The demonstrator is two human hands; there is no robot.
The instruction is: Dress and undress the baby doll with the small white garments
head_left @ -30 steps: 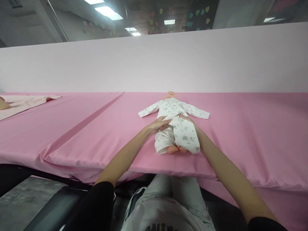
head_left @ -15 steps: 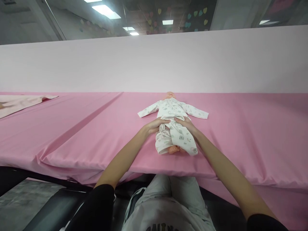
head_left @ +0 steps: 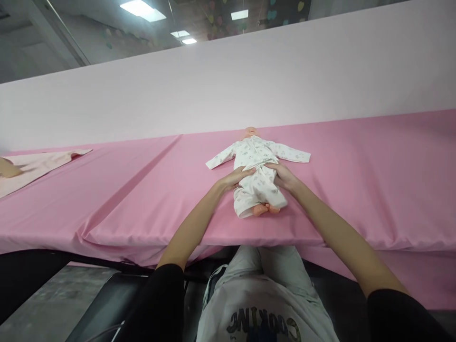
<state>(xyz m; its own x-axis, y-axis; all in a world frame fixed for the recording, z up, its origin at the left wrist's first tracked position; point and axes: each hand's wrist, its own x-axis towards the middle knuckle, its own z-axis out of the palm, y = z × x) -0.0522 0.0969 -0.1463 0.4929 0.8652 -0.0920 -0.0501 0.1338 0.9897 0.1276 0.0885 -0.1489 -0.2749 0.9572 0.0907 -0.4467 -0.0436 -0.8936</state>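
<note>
A baby doll [head_left: 251, 131] lies on its back on the pink cloth [head_left: 149, 190], its head toward the wall. It wears a white printed long-sleeved top [head_left: 253, 150], with the sleeves spread out to both sides. White printed baby pants [head_left: 259, 186] cover its legs, and two bare feet [head_left: 261, 209] poke out below. At the left of the waist, my left hand [head_left: 235, 178] is closed on the pants, thumb on top. My right hand [head_left: 284, 175] grips the pants' other side at the waist. Most fingers of both hands are hidden by the doll and cloth.
The pink cloth drapes over the table's front edge, close to my lap. A pale pink cloth [head_left: 46, 164] lies at the far left, with a partly visible tan shape [head_left: 9, 168] on it. Behind the table stands a white partition [head_left: 178, 90].
Both hands have moved up along the doll with the pants, whose loose right leg is drawn higher. Two feet now show instead of mainly one. The camera view has tilted.
</note>
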